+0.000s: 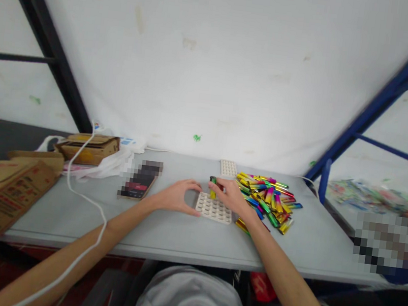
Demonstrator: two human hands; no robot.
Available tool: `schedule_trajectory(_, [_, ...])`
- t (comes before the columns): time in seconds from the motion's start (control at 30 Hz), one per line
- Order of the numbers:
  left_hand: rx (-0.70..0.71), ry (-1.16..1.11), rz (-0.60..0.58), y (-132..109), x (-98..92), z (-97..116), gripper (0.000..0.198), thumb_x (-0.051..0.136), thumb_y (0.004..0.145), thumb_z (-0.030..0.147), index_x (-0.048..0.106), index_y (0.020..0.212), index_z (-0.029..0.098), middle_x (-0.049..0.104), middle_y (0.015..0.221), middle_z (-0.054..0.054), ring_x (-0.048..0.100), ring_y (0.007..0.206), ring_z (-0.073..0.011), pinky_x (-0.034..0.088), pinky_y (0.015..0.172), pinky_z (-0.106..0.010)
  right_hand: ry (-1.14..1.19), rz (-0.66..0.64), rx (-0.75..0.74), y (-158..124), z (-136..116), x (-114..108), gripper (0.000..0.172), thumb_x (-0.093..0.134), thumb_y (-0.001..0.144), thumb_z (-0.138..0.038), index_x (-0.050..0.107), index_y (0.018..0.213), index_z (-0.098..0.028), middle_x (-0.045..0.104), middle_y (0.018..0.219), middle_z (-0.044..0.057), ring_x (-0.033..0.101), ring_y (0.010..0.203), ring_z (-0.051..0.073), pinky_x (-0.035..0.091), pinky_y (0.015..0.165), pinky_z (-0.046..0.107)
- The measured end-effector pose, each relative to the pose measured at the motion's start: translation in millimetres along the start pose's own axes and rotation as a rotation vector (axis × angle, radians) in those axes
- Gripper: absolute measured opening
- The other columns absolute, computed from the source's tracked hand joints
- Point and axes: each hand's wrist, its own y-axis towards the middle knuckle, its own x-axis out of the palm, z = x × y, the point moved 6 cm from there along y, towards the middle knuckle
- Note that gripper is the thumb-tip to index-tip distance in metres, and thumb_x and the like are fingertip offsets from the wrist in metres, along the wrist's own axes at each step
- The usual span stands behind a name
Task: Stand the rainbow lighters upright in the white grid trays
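Observation:
A white tray with rows of round holes [214, 209] lies on the grey table [164, 232] in front of me. My left hand [178, 195] curls around the tray's left edge and steadies it. My right hand [229, 196] pinches a small green and yellow lighter [213, 183] upright above the tray's far edge. Just right of that hand lies a heap of several shiny coloured lighters [267, 198].
A second white tray [228, 168] lies behind the heap. A phone [139, 185] sits left of my hands, with cardboard boxes [89, 148] and a white cable [83, 197] further left. A blue frame post [324, 187] stands at the right.

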Motion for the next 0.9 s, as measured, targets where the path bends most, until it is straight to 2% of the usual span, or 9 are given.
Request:
schedule_trajectory(0.13, [-0.005,-0.002,0.012,-0.2,-2.0,-2.8,0.066,0.088,0.063,0.055,0.069,0.116,0.02,0.069,0.122,-0.009,0.063,0.115,-0.0286,0.045,0.106,-0.04,0.094,-0.014,0.047,-0.1,4.7,1.7,0.044,0.05,0.099,-0.051,0.067,0.075,-0.018,0.069,0.069,0.003,0.057,0.063,0.016,0.037,0.063,0.026])
schedule_trajectory(0.23, [-0.018,-0.016,0.011,-0.8,-2.1,-4.7,0.066,0.088,0.063,0.055,0.07,0.115,0.02,0.071,0.12,-0.009,0.064,0.113,-0.0286,0.046,0.104,-0.039,0.127,-0.042,0.039,0.9,6.9,4.8,0.044,0.05,0.099,-0.05,0.071,0.079,-0.018,0.073,0.074,0.004,0.061,0.065,0.017,0.039,0.064,0.026])
schedule_trajectory(0.37, [-0.037,-0.027,0.017,-0.6,-3.0,-4.1,0.065,0.087,0.065,0.055,0.07,0.117,0.019,0.072,0.119,-0.009,0.066,0.111,-0.0286,0.047,0.102,-0.039,0.045,-0.056,-0.018,2.8,4.4,13.1,0.046,0.05,0.1,-0.052,0.068,0.076,-0.018,0.069,0.07,0.004,0.057,0.062,0.016,0.036,0.062,0.026])
schedule_trajectory(0.5, [-0.048,-0.023,-0.036,-0.5,-1.5,-2.5,0.067,0.087,0.063,0.057,0.071,0.116,0.019,0.072,0.119,-0.009,0.066,0.112,-0.0295,0.047,0.103,-0.04,-0.042,-0.107,-0.124,5.3,-3.4,19.5,0.048,0.05,0.1,-0.055,0.065,0.075,-0.017,0.064,0.072,0.004,0.053,0.064,0.015,0.036,0.063,0.026])
schedule_trajectory(0.57, [-0.052,-0.015,-0.053,-1.7,-3.8,-5.0,0.069,0.086,0.065,0.057,0.069,0.119,0.019,0.071,0.121,-0.009,0.065,0.113,-0.0293,0.046,0.104,-0.04,-0.05,-0.103,-0.155,6.5,-1.9,12.0,0.043,0.055,0.097,-0.056,0.069,0.085,-0.017,0.067,0.079,0.005,0.056,0.071,0.016,0.039,0.068,0.026])
schedule_trajectory(0.67, [-0.029,0.035,-0.034,-5.4,-15.6,-11.6,0.069,0.085,0.066,0.058,0.068,0.119,0.017,0.067,0.124,-0.01,0.063,0.117,-0.0291,0.045,0.107,-0.039,-0.032,-0.029,-0.089,6.3,17.8,-16.6,0.036,0.054,0.099,-0.05,0.07,0.107,-0.019,0.072,0.093,0.006,0.063,0.083,0.018,0.043,0.078,0.028])
schedule_trajectory(0.73, [-0.055,0.103,0.0,-8.8,-27.2,-19.1,0.069,0.084,0.066,0.059,0.067,0.117,0.016,0.065,0.125,-0.012,0.061,0.118,-0.0307,0.044,0.108,-0.041,-0.085,0.035,-0.007,3.2,38.5,-39.8,0.034,0.048,0.103,-0.042,0.071,0.106,-0.018,0.074,0.099,0.008,0.065,0.089,0.02,0.044,0.082,0.028])
schedule_trajectory(0.8, [-0.109,0.162,0.021,-11.7,-36.8,-26.8,0.067,0.081,0.068,0.06,0.067,0.117,0.016,0.065,0.125,-0.012,0.061,0.119,-0.0318,0.044,0.108,-0.042,-0.175,0.045,0.074,-1.3,58.7,-56.3,0.032,0.047,0.103,-0.035,0.073,0.099,-0.016,0.075,0.097,0.01,0.066,0.087,0.021,0.045,0.082,0.029])
schedule_trajectory(0.9, [-0.153,0.192,0.029,-12.0,-40.7,-33.0,0.066,0.077,0.071,0.064,0.067,0.119,0.019,0.064,0.127,-0.011,0.06,0.12,-0.0323,0.044,0.109,-0.043,-0.234,0.0,0.111,-4.8,76.0,-60.7,0.025,0.054,0.099,-0.029,0.075,0.101,-0.015,0.076,0.097,0.01,0.067,0.086,0.021,0.047,0.082,0.029])
